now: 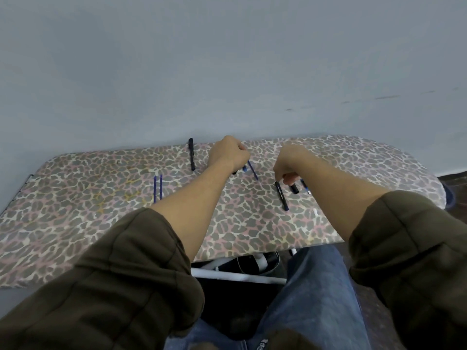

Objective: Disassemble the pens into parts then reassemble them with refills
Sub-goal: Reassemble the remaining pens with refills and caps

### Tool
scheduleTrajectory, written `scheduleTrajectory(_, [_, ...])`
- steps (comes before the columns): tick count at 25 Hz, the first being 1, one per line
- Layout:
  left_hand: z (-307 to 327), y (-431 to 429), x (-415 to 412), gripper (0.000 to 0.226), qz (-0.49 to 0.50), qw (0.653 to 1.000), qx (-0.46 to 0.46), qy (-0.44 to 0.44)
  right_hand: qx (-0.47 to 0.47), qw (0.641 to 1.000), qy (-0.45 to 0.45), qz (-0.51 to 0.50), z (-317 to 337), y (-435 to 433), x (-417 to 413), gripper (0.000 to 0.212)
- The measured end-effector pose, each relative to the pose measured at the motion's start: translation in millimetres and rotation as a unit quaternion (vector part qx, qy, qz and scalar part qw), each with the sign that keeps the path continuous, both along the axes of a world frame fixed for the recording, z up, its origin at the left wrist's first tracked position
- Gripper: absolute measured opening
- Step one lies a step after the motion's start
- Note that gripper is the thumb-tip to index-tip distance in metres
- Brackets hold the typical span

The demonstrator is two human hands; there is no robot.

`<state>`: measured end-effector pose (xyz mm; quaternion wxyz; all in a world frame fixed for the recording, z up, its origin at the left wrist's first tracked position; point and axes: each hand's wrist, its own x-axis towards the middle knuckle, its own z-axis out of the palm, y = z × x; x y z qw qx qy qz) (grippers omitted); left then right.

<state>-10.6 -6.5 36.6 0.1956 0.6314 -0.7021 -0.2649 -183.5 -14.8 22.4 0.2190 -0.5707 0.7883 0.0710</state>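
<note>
We are sitting at a leopard-print surface (88,223) that is standing against a pale blue wall (227,59), with both arms stretching out over it in dark olive sleeves (121,261) pushed up past the forearms. Our left hand (228,155) is hovering toward the far middle of the surface, its fingers curling into a fist round a pen piece (244,168), of which only a dark end and a blue bit are showing below the hand. A loose blue refill (253,171) is lying slantwise just beside that hand, on its right. Our right hand (288,162) is hanging wrist-up over a small cluster of parts: a black pen (282,196) lying on the surface, a short black piece (294,189) next to it, and a blue and white piece (305,187) half hidden by the forearm. The fingertips are reaching down to the far ends of the black pen and the short black piece, but we cannot tell whether they are pinching either one. A pair of blue refills (154,189) is lying side by side well to the left, and a second black pen (191,154) is lying near the far edge.
</note>
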Motion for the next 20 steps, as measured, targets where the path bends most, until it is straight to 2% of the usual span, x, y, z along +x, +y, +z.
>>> scheduleTrajectory(5, [-6.8,1.4,0.0,0.017,0.003,1.000,0.000,-0.001,0.050,0.996,0.057,0.038,-13.0,8.7,6.5,0.017])
scheduleTrajectory(10, [-16.3,-2.2,5.3,0.018,0.005,0.999,-0.001,0.033,0.059,0.997,0.027,0.028,-14.5,8.6,9.9,0.017])
scheduleTrajectory(12, [-15.0,-4.4,8.3,0.018,0.000,0.999,0.005,0.050,0.021,1.000,-0.014,0.006,-0.1,2.6,11.9,0.020])
scheduleTrajectory(14, [-10.8,-7.2,12.7,0.015,-0.003,0.997,0.011,0.082,-0.063,0.995,-0.083,-0.010,23.3,-9.0,15.2,0.021])
scheduleTrajectory(17, [1.6,-11.1,20.2,0.022,0.003,0.989,0.001,0.147,-0.172,0.961,-0.213,-0.025,67.2,-23.1,26.6,0.021])
scheduleTrajectory(20, [18.6,-13.0,30.9,0.029,0.011,0.977,-0.027,0.211,-0.221,0.939,-0.262,-0.008,101.6,-24.2,43.0,0.019])
